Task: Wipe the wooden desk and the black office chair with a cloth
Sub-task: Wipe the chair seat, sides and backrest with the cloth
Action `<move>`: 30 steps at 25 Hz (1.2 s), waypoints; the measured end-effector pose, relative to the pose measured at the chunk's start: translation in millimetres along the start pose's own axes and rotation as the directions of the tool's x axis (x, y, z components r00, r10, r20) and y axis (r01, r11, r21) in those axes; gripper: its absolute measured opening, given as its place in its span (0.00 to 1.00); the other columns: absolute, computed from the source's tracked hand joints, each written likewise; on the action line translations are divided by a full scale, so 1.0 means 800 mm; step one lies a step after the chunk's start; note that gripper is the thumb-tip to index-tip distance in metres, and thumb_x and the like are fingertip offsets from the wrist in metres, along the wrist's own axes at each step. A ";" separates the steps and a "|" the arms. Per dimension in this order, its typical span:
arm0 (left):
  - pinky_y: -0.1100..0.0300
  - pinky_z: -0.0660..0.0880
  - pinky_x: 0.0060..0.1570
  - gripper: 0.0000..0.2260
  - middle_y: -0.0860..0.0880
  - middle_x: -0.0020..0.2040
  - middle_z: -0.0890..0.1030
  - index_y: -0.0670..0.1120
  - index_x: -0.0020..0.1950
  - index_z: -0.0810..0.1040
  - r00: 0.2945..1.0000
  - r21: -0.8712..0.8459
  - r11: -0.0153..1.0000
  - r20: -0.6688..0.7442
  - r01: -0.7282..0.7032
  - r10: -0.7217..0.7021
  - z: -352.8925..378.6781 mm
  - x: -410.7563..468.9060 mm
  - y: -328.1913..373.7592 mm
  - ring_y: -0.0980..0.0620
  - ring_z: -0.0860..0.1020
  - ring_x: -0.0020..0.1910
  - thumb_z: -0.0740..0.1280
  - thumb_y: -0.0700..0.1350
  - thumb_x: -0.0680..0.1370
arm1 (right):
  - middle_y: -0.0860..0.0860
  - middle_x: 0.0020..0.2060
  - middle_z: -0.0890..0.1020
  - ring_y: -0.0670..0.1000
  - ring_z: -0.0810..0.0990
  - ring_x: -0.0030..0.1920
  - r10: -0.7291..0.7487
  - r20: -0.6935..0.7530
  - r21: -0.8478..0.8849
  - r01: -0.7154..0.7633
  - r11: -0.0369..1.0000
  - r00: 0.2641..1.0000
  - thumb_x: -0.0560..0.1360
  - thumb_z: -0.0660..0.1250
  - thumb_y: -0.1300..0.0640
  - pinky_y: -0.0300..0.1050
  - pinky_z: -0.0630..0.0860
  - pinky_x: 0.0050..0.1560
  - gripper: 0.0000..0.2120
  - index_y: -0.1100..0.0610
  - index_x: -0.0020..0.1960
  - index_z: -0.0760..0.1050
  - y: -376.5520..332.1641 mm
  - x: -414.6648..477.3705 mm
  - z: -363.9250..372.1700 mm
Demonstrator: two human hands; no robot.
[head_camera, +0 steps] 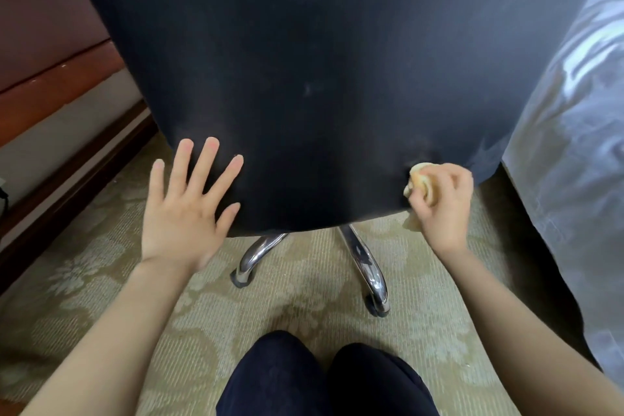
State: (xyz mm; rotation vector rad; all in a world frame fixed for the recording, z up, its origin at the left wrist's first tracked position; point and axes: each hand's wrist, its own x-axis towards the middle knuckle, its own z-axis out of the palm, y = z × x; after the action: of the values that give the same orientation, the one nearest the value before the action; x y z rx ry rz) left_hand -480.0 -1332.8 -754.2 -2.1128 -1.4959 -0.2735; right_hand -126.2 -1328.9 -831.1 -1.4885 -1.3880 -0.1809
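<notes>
no readable text, labels, brands or numbers anywhere in view. chair back (304,78) is plain black, carpet (84,280) shows only a floral pattern, no signs.

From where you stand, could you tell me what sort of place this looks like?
Probably a hotel room or bedroom: a bed in white bedding stands beside the black office chair, on patterned carpet, with dark wooden furniture along the wall.
</notes>
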 end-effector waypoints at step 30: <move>0.36 0.45 0.70 0.57 0.45 0.73 0.25 0.55 0.73 0.26 0.452 -0.704 -0.436 0.701 0.560 -0.551 -0.026 0.128 0.254 0.34 0.34 0.73 0.69 0.67 0.66 | 0.55 0.46 0.78 0.59 0.75 0.47 -0.312 0.084 -0.069 0.318 0.946 0.946 0.68 0.67 0.64 0.52 0.68 0.51 0.10 0.56 0.49 0.77 -0.011 -0.011 -0.007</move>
State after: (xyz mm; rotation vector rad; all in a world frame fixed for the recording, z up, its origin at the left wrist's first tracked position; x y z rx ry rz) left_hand -252.8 -1310.3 -752.5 -1.3603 -2.8593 -2.5122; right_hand -133.0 -1340.2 -829.8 -1.3411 -1.6922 -0.3923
